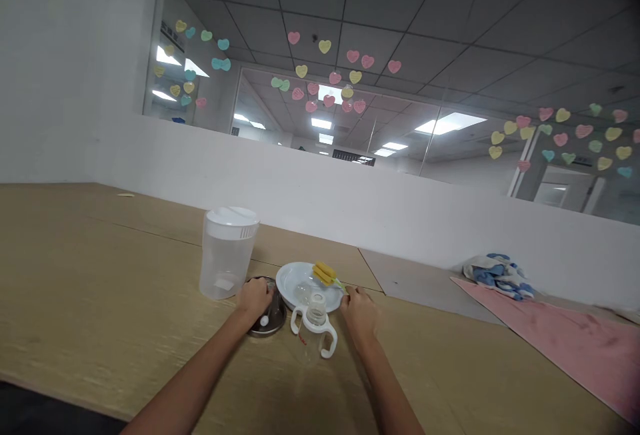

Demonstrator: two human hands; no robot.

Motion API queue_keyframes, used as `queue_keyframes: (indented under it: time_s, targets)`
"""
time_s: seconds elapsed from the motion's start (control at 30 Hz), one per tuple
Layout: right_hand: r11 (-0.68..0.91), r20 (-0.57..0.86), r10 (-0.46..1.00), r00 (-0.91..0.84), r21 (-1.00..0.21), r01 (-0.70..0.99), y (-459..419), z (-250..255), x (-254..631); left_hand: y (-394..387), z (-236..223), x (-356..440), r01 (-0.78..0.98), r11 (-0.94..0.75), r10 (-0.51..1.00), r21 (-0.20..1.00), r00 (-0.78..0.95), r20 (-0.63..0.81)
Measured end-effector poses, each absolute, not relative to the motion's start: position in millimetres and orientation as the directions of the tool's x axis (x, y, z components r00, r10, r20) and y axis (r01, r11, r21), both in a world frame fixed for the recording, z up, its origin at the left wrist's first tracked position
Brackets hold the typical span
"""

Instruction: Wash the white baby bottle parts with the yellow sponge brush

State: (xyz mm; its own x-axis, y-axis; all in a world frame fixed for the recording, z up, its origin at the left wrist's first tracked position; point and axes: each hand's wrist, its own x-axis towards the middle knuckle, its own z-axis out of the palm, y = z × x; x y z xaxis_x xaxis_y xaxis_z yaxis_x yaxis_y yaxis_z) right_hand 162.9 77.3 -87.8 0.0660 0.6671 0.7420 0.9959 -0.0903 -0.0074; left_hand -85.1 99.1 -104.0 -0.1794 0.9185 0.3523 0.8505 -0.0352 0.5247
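Note:
My left hand rests curled on a small round metal dish that lies on the wooden table. My right hand is closed at the rim of a white plate, pinching the thin green handle of a yellow sponge brush that lies across the plate. A clear baby bottle with white handles stands between my hands, without a cap. A clear teat-like piece sits in the plate.
A clear plastic jug with a white lid stands left of the plate. A pink cloth and a crumpled blue-and-white cloth lie at the right. A low white partition borders the table's far edge.

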Motion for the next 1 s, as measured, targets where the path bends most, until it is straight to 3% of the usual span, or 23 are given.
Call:
queue_keyframes:
  time_s: [0.2,0.37,0.47,0.67,0.8,1.0]
  targets:
    - [-0.024,0.706,0.702,-0.095,0.157,0.987,74,-83,165,88,-90,-81,0.885,-0.152,0.888,0.440,-0.074,0.455]
    - [0.045,0.733,0.660,-0.166,0.182,0.982,77,-84,163,77,-82,-74,0.800,-0.465,0.757,0.380,0.137,0.639]
    - [0.073,0.729,0.660,-0.183,0.180,0.981,78,-85,161,77,-87,-71,0.734,-0.576,0.716,0.359,0.242,0.654]
    - [0.123,0.696,0.705,-0.134,0.066,0.990,78,-87,159,83,-99,-69,0.749,-0.524,0.781,0.404,0.234,0.579]
    - [0.126,0.688,0.723,-0.063,-0.042,0.991,76,-86,155,82,-100,-68,0.781,-0.502,0.773,0.371,0.213,0.598]
    - [0.186,0.711,0.701,-0.057,-0.105,0.977,74,-85,155,82,-101,-68,0.801,-0.481,0.766,0.355,0.188,0.614]
